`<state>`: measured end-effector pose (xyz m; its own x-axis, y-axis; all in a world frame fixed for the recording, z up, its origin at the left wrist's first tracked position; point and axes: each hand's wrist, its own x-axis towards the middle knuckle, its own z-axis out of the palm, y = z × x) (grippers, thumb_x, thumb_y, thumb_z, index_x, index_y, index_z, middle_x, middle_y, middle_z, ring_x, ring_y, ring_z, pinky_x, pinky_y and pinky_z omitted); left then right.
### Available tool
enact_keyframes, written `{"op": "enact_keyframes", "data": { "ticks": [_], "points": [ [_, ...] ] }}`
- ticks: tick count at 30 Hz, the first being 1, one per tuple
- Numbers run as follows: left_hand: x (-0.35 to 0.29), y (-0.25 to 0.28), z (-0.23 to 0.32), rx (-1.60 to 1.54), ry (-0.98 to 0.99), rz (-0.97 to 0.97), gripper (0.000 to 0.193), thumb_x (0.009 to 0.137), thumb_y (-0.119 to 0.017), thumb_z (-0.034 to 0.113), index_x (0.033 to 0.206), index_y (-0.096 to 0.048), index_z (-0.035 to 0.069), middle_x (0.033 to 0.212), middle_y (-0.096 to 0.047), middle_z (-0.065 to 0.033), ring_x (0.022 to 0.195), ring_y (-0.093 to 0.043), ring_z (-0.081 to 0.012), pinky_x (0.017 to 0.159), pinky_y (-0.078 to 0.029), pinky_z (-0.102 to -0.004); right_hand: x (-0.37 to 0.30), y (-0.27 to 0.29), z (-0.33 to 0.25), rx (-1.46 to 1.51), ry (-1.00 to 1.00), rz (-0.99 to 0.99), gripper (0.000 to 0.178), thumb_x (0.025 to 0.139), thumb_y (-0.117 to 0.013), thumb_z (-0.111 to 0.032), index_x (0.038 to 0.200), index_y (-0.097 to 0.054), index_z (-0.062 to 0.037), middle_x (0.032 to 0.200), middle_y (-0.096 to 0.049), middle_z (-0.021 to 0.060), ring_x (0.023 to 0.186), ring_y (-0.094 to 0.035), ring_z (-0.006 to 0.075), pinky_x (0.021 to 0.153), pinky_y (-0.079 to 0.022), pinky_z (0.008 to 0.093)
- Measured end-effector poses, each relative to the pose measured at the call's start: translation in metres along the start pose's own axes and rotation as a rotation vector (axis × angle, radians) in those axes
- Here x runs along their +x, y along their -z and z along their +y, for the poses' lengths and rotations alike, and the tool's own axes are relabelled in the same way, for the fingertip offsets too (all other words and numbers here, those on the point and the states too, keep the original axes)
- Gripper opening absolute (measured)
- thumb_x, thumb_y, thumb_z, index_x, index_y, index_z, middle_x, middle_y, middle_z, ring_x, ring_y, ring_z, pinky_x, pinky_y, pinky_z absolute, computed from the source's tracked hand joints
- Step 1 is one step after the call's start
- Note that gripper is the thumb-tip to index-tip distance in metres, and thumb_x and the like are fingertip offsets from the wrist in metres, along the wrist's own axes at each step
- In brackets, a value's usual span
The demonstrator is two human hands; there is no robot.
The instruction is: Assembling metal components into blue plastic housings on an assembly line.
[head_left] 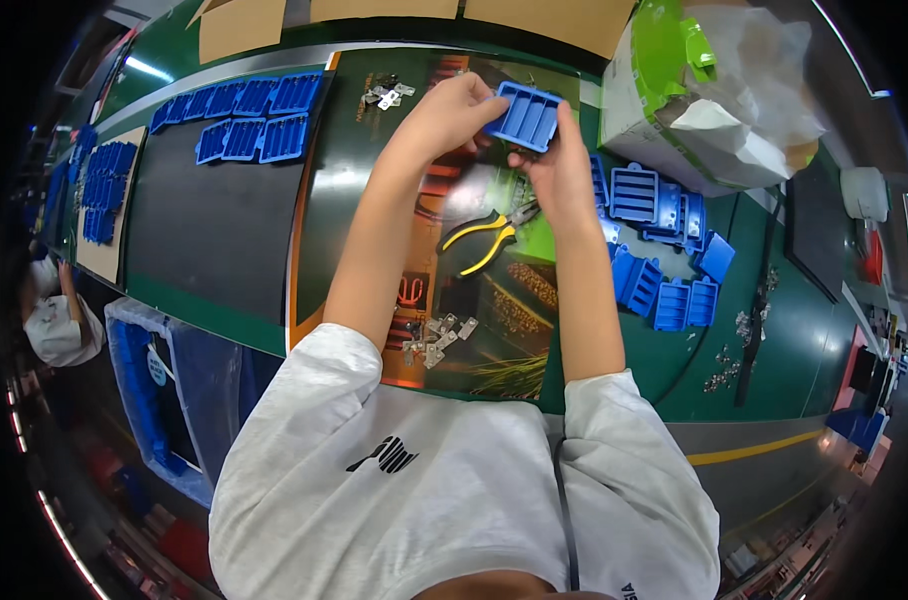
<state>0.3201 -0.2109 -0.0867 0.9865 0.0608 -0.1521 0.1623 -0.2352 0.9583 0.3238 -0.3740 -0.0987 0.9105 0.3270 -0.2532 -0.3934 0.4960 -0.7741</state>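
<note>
Between my two hands I hold a blue plastic battery holder point(527, 118) with several long slots, above the far part of the printed work mat point(359, 200). My left hand point(454, 112) has its thumb and fingers closed on the holder's left side. On the right and near sides, my right hand point(559, 165) grips it, partly hidden behind it. Pliers point(489, 235) with yellow and black handles lie on the mat just below my hands. Small metal contact pieces point(439, 340) are heaped near me, and another pile of metal pieces point(386, 95) lies at the far left.
Loose blue holders point(664, 240) are piled right of my right forearm. Rows of blue holders point(244, 115) sit on a black mat point(214, 210) to the left. An open green and white box point(664, 110) stands far right. Another person point(64, 320) is at the far left.
</note>
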Motion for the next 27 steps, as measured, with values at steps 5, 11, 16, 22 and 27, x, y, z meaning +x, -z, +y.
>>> {"op": "enact_keyframes", "data": {
  "ticks": [5, 11, 16, 22, 27],
  "points": [
    [0.001, -0.004, -0.007, 0.071, 0.060, -0.067, 0.033, 0.083, -0.065, 0.031, 0.079, -0.056, 0.000, 0.067, -0.061, -0.0081, 0.054, -0.059, -0.0127, 0.046, -0.046, -0.0256, 0.004, 0.018, 0.025, -0.040, 0.022, 0.049, 0.043, 0.097, -0.039, -0.041, 0.113, -0.050, -0.0025, 0.104, -0.061, 0.0116, 0.089, -0.061, 0.0222, 0.068, -0.051, 0.0377],
    [0.004, -0.002, -0.015, 0.031, 0.110, -0.186, 0.033, 0.086, -0.062, 0.032, 0.083, -0.058, 0.000, 0.067, -0.061, -0.0086, 0.058, -0.059, -0.0123, 0.050, -0.046, -0.0239, 0.004, 0.019, 0.024, 0.058, 0.020, 0.095, 0.044, 0.098, -0.036, -0.039, 0.115, -0.048, -0.0004, 0.105, -0.060, 0.0148, 0.092, -0.061, 0.0268, 0.073, -0.051, 0.0429],
    [0.002, -0.005, -0.019, 0.108, -0.121, -0.054, 0.027, 0.085, -0.062, 0.024, 0.095, -0.060, -0.001, 0.069, -0.060, -0.0072, 0.067, -0.058, -0.0134, 0.061, -0.047, -0.0273, 0.004, 0.018, 0.022, -0.024, 0.021, 0.082, 0.047, 0.098, -0.038, -0.041, 0.106, -0.052, 0.0030, 0.096, -0.062, 0.0141, 0.081, -0.064, 0.0217, 0.063, -0.053, 0.0346],
    [0.000, -0.003, -0.002, -0.001, 0.102, -0.128, 0.025, 0.082, -0.061, 0.011, 0.102, -0.052, 0.000, 0.072, -0.061, -0.0081, 0.058, -0.057, -0.0125, 0.049, -0.047, -0.0264, 0.009, 0.040, 0.030, 0.087, 0.112, -0.085, 0.052, 0.097, -0.042, -0.039, 0.128, -0.036, 0.0013, 0.108, -0.056, 0.0152, 0.078, -0.059, 0.0178, 0.064, -0.049, 0.0307],
    [-0.002, -0.019, -0.001, -0.311, 0.266, -0.116, 0.017, 0.083, -0.058, 0.012, 0.088, -0.052, -0.004, 0.070, -0.060, -0.0106, 0.054, -0.061, -0.0152, 0.041, -0.047, -0.0241, 0.003, 0.023, 0.037, -0.419, 0.690, -0.072, 0.081, 0.083, -0.069, -0.030, 0.139, -0.017, -0.0036, 0.142, -0.030, 0.0176, 0.127, -0.036, 0.0298, 0.102, -0.035, 0.0391]
  ]
}}
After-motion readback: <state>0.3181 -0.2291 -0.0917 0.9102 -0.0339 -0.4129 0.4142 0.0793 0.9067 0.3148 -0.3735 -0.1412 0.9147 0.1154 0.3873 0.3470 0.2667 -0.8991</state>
